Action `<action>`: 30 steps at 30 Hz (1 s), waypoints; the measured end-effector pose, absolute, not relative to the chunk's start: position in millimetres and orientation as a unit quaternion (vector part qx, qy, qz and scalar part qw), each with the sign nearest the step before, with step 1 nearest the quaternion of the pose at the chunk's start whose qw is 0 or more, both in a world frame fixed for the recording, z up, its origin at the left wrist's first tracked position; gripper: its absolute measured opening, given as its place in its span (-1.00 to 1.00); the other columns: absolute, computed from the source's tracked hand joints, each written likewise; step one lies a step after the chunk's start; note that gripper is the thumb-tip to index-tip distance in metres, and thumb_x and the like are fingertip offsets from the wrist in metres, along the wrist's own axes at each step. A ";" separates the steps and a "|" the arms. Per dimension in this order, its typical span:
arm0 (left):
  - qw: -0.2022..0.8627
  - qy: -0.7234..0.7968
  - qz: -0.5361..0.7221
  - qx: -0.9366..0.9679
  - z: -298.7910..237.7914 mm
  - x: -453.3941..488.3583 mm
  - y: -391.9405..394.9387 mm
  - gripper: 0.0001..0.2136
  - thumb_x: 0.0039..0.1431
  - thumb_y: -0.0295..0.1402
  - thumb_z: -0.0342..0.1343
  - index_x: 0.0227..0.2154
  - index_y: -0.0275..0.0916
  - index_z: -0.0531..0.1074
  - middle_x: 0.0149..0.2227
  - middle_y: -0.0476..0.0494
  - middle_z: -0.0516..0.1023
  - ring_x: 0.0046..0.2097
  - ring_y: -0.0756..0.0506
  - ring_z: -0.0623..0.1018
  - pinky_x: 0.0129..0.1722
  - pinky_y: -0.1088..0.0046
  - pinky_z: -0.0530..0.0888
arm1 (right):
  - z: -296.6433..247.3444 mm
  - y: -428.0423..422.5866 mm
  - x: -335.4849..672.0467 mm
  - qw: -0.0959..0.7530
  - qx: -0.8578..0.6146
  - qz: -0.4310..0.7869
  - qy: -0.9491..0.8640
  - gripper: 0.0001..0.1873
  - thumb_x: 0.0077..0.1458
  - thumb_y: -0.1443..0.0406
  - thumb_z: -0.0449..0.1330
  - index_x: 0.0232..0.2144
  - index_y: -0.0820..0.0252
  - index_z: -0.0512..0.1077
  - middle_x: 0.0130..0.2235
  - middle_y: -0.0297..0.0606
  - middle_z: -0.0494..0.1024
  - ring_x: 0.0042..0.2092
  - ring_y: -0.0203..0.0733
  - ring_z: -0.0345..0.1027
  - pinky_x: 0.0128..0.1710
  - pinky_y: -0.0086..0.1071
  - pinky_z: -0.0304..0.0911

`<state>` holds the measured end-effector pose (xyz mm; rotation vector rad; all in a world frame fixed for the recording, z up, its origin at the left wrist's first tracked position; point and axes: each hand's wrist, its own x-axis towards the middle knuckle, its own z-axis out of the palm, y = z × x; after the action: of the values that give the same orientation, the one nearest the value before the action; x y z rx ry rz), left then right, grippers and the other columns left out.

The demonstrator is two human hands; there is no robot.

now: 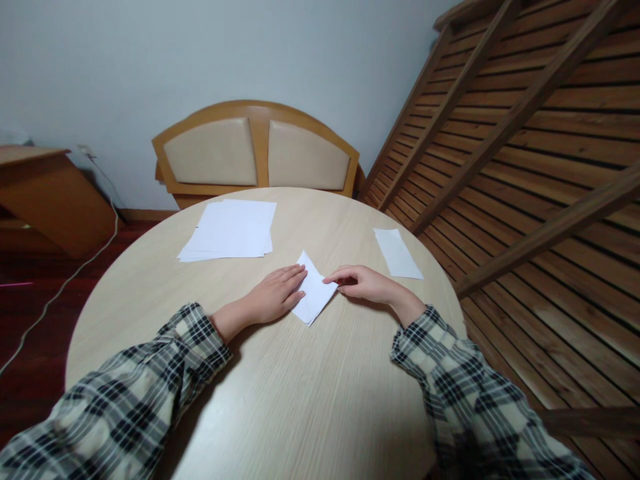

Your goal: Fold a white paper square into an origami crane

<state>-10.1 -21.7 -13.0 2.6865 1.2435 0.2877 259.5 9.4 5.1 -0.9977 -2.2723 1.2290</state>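
A folded sheet of white paper (pixel 314 300) lies near the middle of the round table, one pointed corner facing away from me. My left hand (pixel 274 293) rests flat on its left side, fingers stretched out and pressing it to the tabletop. At the right corner of the paper, my right hand (pixel 363 283) pinches the edge between thumb and fingers. That corner looks slightly raised. The left part of the paper is hidden under my left fingers.
A stack of white sheets (pixel 233 230) lies at the table's far left. Toward the right edge is a narrow white paper strip (pixel 399 253). Behind the round table (pixel 280 413) stands a padded headboard (pixel 263 143); wooden slats (pixel 540 200) lean at the right.
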 end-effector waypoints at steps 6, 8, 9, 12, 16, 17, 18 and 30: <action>0.088 0.412 0.081 0.903 -9.4 -8.9 -22.5 -0.43 0.38 -0.10 -0.20 0.30 -0.39 0.10 0.37 -0.35 0.09 0.38 -0.21 0.10 0.35 0.19 0.05 | 5.6 9.1 254.2 0.222 -0.361 0.445 -0.789 -0.70 0.12 0.21 0.24 -0.12 0.23 0.56 -0.11 -0.14 0.58 -0.14 -0.18 0.42 -0.08 -0.27 0.29; 0.095 0.416 0.078 0.901 -8.2 -8.4 -23.0 -0.38 0.34 -0.05 -0.15 0.31 -0.37 0.09 0.38 -0.36 0.08 0.39 -0.23 0.09 0.34 0.15 0.06 | 5.6 9.3 251.8 0.230 -0.359 0.446 -0.787 -0.72 0.13 0.22 0.23 -0.13 0.21 0.56 -0.10 -0.15 0.59 -0.10 -0.17 0.43 -0.02 -0.25 0.28; 0.099 0.419 0.078 0.899 -7.7 -8.3 -23.2 -0.36 0.32 -0.01 -0.12 0.31 -0.35 0.08 0.38 -0.36 0.07 0.38 -0.25 0.09 0.34 0.14 0.06 | 5.4 9.5 250.6 0.232 -0.357 0.447 -0.787 -0.73 0.13 0.22 0.23 -0.14 0.21 0.55 -0.10 -0.15 0.59 -0.09 -0.17 0.43 -0.01 -0.24 0.28; 0.110 0.420 0.083 0.897 -5.7 -8.6 -23.4 -0.29 0.25 0.05 -0.04 0.31 -0.33 0.07 0.38 -0.37 0.07 0.38 -0.28 0.09 0.33 0.11 0.07 | 4.6 11.2 247.2 0.232 -0.352 0.450 -0.787 -0.75 0.14 0.22 0.23 -0.15 0.20 0.54 -0.11 -0.15 0.60 -0.09 -0.17 0.43 0.00 -0.24 0.28; 0.122 0.407 0.072 0.902 -2.7 -10.4 -22.6 -0.18 0.15 0.11 0.05 0.31 -0.36 0.07 0.37 -0.42 0.08 0.38 -0.30 0.09 0.33 0.12 0.07 | 4.1 14.1 241.3 0.222 -0.351 0.441 -0.795 -0.79 0.16 0.23 0.22 -0.20 0.19 0.54 -0.13 -0.18 0.60 -0.10 -0.17 0.43 -0.01 -0.26 0.27; 0.124 0.404 0.069 0.904 -2.1 -11.0 -22.4 -0.15 0.12 0.13 0.07 0.31 -0.36 0.06 0.37 -0.43 0.07 0.38 -0.31 0.08 0.33 0.12 0.07 | 4.1 14.7 239.4 0.220 -0.352 0.437 -0.798 -0.81 0.16 0.23 0.21 -0.22 0.19 0.54 -0.16 -0.19 0.60 -0.12 -0.18 0.42 -0.02 -0.26 0.26; 0.126 0.402 0.067 0.905 -1.7 -11.4 -22.1 -0.11 0.09 0.15 0.09 0.32 -0.37 0.06 0.37 -0.44 0.07 0.38 -0.32 0.08 0.33 0.11 0.07 | 3.9 15.3 237.4 0.218 -0.355 0.432 -0.800 -0.82 0.17 0.23 0.20 -0.25 0.20 0.54 -0.19 -0.20 0.59 -0.15 -0.19 0.42 -0.04 -0.27 0.26; 0.131 0.388 0.056 0.911 -1.6 -13.2 -18.0 0.01 -0.04 0.20 0.17 0.33 -0.37 0.03 0.38 -0.50 0.01 0.39 -0.36 0.03 0.34 0.06 0.04 | -8.6 22.9 211.9 0.284 -0.408 0.312 -0.810 -0.93 0.08 0.30 0.32 -0.42 0.19 0.53 -0.30 -0.29 0.32 -0.25 -0.25 0.25 -0.17 -0.33 0.21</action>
<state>-13.2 -18.0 -1.6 2.6438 1.1260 0.1630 211.9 22.9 -8.6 -1.0923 -2.1658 0.8336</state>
